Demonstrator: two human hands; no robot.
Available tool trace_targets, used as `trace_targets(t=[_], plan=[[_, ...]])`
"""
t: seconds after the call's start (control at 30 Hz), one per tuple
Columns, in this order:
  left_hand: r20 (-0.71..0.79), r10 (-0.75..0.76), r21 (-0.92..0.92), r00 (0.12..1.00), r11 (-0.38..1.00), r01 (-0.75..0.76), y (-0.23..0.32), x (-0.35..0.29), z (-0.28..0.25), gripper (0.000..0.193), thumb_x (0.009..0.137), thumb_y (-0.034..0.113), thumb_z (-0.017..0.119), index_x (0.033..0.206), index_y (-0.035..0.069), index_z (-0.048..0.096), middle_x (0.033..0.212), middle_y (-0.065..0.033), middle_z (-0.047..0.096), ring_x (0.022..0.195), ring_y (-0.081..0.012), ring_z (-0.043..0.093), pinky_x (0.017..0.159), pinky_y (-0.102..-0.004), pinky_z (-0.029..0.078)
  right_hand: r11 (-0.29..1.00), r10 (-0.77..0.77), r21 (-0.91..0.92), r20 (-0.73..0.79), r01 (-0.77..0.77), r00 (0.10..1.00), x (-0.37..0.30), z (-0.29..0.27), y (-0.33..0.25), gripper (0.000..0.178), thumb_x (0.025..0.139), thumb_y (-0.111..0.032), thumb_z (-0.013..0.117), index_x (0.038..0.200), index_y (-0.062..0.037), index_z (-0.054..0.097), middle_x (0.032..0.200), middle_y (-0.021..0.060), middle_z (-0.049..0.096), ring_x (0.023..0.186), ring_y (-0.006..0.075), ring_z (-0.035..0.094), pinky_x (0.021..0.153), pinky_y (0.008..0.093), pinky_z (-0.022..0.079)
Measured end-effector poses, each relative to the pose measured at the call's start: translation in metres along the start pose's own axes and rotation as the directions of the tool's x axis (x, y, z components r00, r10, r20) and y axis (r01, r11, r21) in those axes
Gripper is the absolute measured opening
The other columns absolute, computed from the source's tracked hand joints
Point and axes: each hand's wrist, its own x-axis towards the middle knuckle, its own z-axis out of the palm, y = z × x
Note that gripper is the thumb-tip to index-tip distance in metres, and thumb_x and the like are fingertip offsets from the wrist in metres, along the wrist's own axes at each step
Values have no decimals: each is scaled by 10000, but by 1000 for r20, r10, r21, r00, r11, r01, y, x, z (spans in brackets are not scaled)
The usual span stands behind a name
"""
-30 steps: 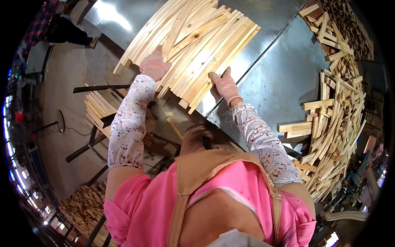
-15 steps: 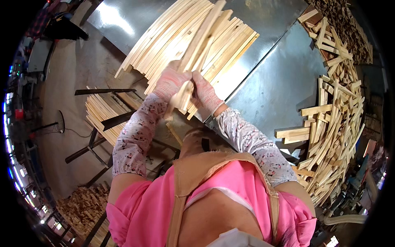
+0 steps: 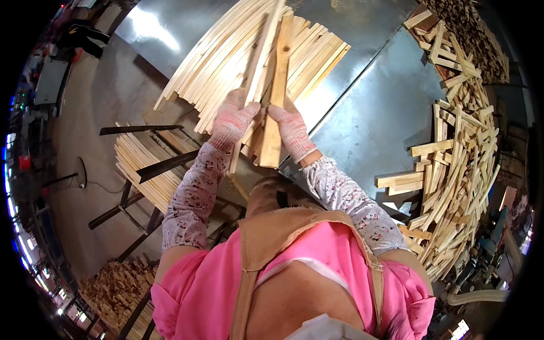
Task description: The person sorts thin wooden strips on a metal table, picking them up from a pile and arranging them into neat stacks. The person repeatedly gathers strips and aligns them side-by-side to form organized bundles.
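Both my hands wear pinkish knit gloves. My left hand (image 3: 233,120) is closed around a long, narrow wooden strip (image 3: 264,59) that stands partly on edge and slants away to the upper right. A broader wooden strip (image 3: 272,141), with its flat face up and a dark knot near the far end, is gripped in my right hand (image 3: 290,126). The two strips lie close at the hands and spread slightly apart further out. Beneath them is a row of pale wooden strips (image 3: 212,59) laid side by side; my hands hide its near middle.
The row lies on a shiny metal table (image 3: 368,107) with a seam across it. A heap of loose wooden pieces (image 3: 459,170) lines the right side. At left, more strips (image 3: 141,164) rest on a dark metal rack (image 3: 164,166). Stacked wood ends (image 3: 116,286) sit lower left.
The strips were bunched together and tilted; now they are parted, one in each hand. The right strip has turned flat face up, and my hands have moved slightly apart.
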Motion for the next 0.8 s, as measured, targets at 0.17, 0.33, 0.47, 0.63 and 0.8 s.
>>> trace_targets(t=[0.17,0.33,0.47,0.63,0.8], plan=[[-139,47,590,989,806,45,-39,38,2,841,900,369,816,1586,64,438,1460,-250,597,1401,-432,563,1181,-482,473,761,-259,-648,-286,13,923,-48,-83,-79,369,1011,-290,706,1273,-29,709,897,71,733,785,147,707,716,311,578],[14,-77,693,997,719,46,-17,41,5,944,893,394,809,1649,56,357,1541,-258,537,1451,-438,517,1220,-477,452,685,-556,-720,-420,109,717,-46,-322,-287,557,1070,-404,629,1450,2,594,1244,171,742,1032,244,735,821,388,629],[96,-92,411,991,911,45,-34,62,-24,741,989,331,677,1611,12,431,1543,-299,566,1408,-448,572,1223,-445,451,534,-724,-845,-442,23,530,-41,-350,-291,679,1042,-370,676,1553,38,496,1425,262,659,1261,325,663,1068,370,526],[22,28,785,999,619,-34,-28,80,-67,622,1023,310,636,1608,167,483,1532,-218,606,1364,-442,609,1130,-492,523,561,-477,-820,-212,111,853,-2,-303,-98,672,1036,-393,724,1527,34,556,1366,237,713,1224,273,686,1078,389,520],[-95,69,893,993,447,54,-24,90,-64,702,1023,387,649,1655,216,395,1477,-188,624,1344,-406,615,1086,-549,536,663,-89,-745,-171,-70,981,5,-156,-27,726,996,-441,637,1535,30,516,1235,249,753,1160,396,718,1019,423,531]])
